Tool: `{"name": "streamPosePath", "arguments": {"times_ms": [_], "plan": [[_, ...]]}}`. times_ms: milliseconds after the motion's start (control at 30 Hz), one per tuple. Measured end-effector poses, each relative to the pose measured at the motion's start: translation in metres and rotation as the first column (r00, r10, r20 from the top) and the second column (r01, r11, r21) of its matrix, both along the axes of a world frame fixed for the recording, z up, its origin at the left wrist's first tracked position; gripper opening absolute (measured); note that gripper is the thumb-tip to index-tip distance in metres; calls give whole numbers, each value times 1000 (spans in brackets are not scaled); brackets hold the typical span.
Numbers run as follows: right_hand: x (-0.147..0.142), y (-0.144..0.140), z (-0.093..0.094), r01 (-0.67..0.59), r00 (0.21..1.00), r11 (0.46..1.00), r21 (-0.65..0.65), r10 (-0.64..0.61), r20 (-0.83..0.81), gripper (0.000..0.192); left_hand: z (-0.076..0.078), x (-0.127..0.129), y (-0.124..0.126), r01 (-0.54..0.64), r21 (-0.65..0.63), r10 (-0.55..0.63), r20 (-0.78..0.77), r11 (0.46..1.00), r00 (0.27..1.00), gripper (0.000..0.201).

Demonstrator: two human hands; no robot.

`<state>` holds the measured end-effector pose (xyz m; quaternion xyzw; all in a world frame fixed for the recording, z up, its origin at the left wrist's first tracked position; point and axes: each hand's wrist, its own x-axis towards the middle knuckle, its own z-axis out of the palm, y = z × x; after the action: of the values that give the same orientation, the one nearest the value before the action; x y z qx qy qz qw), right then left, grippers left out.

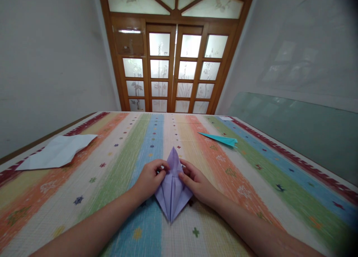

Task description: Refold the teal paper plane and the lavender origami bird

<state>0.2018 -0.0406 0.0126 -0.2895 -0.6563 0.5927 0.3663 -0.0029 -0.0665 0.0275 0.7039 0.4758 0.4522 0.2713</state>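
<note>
A folded purple origami paper lies in front of me, a long diamond with its narrow tip pointing away and creases running down its lower half. My left hand grips its left edge, fingers curled and thumb against the paper. On the opposite edge, my right hand pinches the paper with the thumb on top and the fingers at the side. Both hands rest at about the paper's mid-height. The undersides of the folds are hidden.
A striped, patterned tablecloth covers the table. A white sheet of paper lies at the left, and a turquoise paper plane at the right. Beyond the table stand wooden doors with glass panes. A pale green panel borders the right side.
</note>
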Motion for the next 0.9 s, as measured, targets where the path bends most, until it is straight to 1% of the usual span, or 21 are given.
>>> {"name": "streamPosePath", "arguments": {"times_ms": [100, 167, 233, 333, 400, 500, 567, 667, 733, 833, 900], "plan": [[1, 1, -2, -10, 1000, 1000, 19, 10, 6, 67, 0, 0, 0, 12, 23, -12, -9, 1000, 1000, 25], [2, 0, -2, -16, 1000, 999, 41, 15, 24, 68, 0, 0, 0, 6, -1, -6, 0, 1000, 1000, 28], [3, 0, 0, -22, 999, 998, 55, 20, 45, 71, -1, 1, 0, -3, -35, 3, 17, 999, 1000, 36], [3, -2, 4, -19, 999, 998, 63, 17, 43, 74, -2, 0, 0, -14, -56, 15, 27, 998, 1000, 43], [3, -3, 6, 8, 999, 997, 72, -11, 33, 68, -3, 0, 0, -23, -55, 24, 22, 998, 999, 42], [3, -2, 9, 72, 994, 991, 117, -81, 74, 41, -4, 0, 1, -30, -61, 31, 25, 998, 999, 41], [3, -1, 10, 101, 984, 984, 149, -121, 134, 30, -4, 0, 1, -29, -70, 31, 30, 997, 999, 41], [4, 0, 10, 112, 964, 976, 187, -152, 218, 30, -4, 0, 1, -11, -78, 15, 49, 997, 999, 40], [5, 0, 10, 109, 954, 967, 232, -167, 250, 30, -4, 0, 0, 14, -82, -6, 89, 997, 996, 41], [5, -2, 11, 85, 952, 958, 275, -160, 262, 31, -4, 0, 0, 38, -97, -23, 157, 995, 987, 55], [4, -2, 10, 69, 963, 964, 258, -132, 235, 38, -4, 1, 0, 43, -105, -24, 179, 994, 984, 68]]}}
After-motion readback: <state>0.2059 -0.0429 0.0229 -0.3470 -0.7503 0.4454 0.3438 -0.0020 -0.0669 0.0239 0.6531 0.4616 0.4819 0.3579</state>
